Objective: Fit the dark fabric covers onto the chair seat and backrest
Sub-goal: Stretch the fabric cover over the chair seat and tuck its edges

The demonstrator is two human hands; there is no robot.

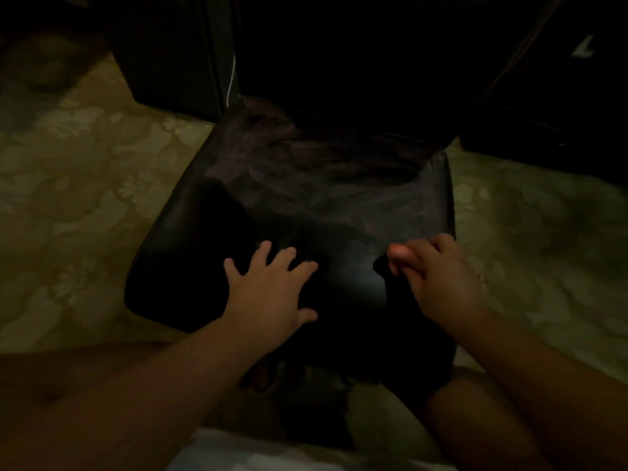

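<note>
Dark fabric cover [306, 185] lies crumpled over chair seat [176, 253], centre of frame. Left hand [272, 290] flat on seat, fingers spread. Right hand [438, 277] pinches cover edge at right. Backrest [339, 62] upper centre, dim. Patterned floor [85, 171] around.

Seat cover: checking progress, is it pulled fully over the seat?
No. The dark fabric cover lies crumpled on the seat; right hand pinches its edge.

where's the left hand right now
In the head view the left hand lies flat with fingers spread on the near-left part of the chair seat, beside the right hand.
</note>
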